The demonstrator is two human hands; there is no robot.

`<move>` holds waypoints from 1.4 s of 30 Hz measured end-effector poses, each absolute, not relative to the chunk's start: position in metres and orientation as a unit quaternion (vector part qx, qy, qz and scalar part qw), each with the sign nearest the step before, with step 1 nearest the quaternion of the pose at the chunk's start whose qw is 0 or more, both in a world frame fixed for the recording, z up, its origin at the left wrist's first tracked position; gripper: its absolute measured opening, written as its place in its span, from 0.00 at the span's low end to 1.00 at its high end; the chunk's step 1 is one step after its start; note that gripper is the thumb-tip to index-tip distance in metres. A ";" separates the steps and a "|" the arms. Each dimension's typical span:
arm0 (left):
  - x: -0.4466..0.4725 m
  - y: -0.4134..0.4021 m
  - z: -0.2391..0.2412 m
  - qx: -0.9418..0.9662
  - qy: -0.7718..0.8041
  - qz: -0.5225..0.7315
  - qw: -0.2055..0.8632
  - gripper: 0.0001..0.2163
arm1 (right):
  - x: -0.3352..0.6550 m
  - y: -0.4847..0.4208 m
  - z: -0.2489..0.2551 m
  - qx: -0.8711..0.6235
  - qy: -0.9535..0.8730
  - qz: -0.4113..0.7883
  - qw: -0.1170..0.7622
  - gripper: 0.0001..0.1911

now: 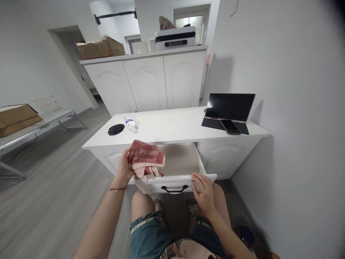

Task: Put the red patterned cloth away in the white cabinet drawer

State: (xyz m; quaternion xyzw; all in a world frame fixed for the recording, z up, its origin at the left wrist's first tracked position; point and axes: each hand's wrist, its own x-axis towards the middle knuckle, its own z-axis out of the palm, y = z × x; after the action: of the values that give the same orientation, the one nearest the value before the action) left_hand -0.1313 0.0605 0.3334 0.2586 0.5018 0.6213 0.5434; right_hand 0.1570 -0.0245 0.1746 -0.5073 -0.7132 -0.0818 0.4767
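Observation:
My left hand [125, 166] is closed on a folded red and pink towel [145, 154] with pale lettering. The towel hangs above the left side of a pulled-out white drawer [180, 158], hiding part of its inside. At the right end of the drawer's front panel lies my right hand [205, 190]. Its fingers stretch over the top edge and its thumb stands apart, with nothing held. A black curved handle [174, 189] sits on the drawer front, left of this hand.
On the white desktop [167, 124] are a clear water bottle [130, 123], a flat black object [116, 129], a tablet on a stand [229, 107] and a phone [230, 127]. Behind stands a white cabinet [145, 82] bearing a cardboard box [99, 48] and a suitcase [175, 37]. A wall [296, 108] borders the right.

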 end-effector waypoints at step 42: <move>0.026 -0.047 0.183 0.802 0.518 0.297 0.006 0.26 | 0.185 -0.057 0.145 -0.608 -0.579 -0.077 0.538 0.17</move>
State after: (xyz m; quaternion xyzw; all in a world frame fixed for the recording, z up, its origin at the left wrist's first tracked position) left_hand 0.0261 -0.0469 0.1835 0.8023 0.5179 0.2969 0.0057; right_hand 0.1854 -0.0568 0.1445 -0.6084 -0.5788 -0.0766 0.5375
